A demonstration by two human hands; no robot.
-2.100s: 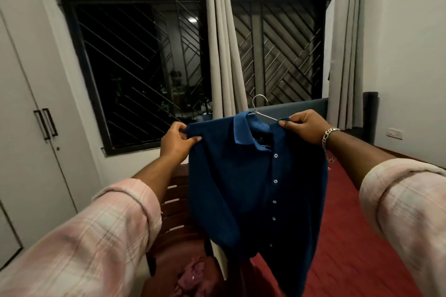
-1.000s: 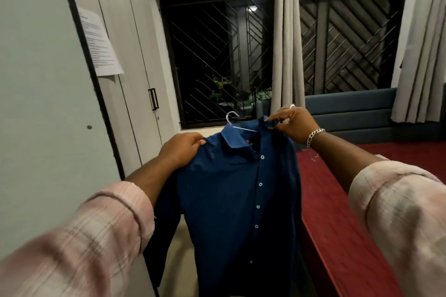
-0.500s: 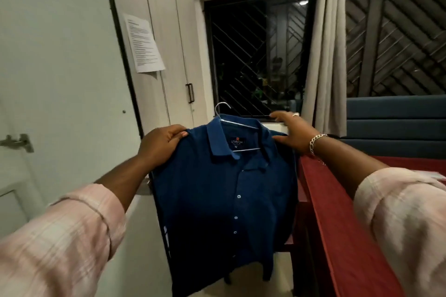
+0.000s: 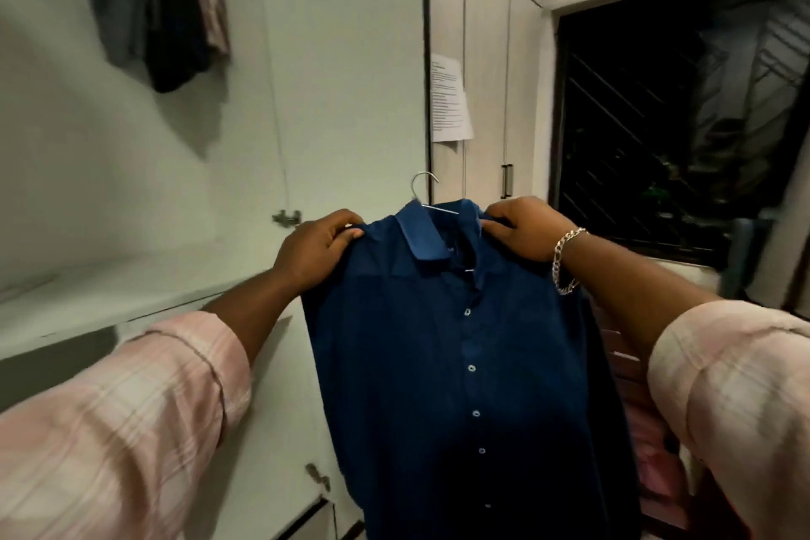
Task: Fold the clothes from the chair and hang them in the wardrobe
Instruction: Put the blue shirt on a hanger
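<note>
Wardrobe [image 4: 333, 57]: pale panels fill the left and centre of the view; open on the left, where a pale shelf is seen. Blurred in part.
Window [image 4: 683, 110]: dark, barred with a slanted grille, far right.
Shirt [image 4: 460, 364]: dark blue, buttoned, white buttons down the front. Held up in mid-air at the centre, in front of the wardrobe, front facing the camera, lower part hanging free. Collar is turned down.
Sleeves: pink plaid, rolled back on both forearms, seen at the near left and near right.
Hung clothes [image 4: 166, 13]: dark and pale garments seen at the upper left inside the wardrobe; blurred, kinds not told.
Chair [image 4: 631, 368]: dark wooden slats glimpsed at the right behind the shirt, with something pink on it.
Left hand [image 4: 313, 250]: closed on the shirt's left shoulder, fabric pinched between thumb and fingers.
Right hand [image 4: 521, 226]: gripping the shirt's right shoulder just beside the collar, fingers curled over the top edge.
Paper [image 4: 451, 101]: printed sheet stuck on a wardrobe door, above and behind the shirt.
Bracelet [image 4: 565, 261]: silver chain, worn on the right wrist.
Hanger [image 4: 424, 191]: metal; hook stands above the collar, a wire is seen inside the neck opening.
Handle [image 4: 506, 181]: dark, upright, on a far door near the window.
</note>
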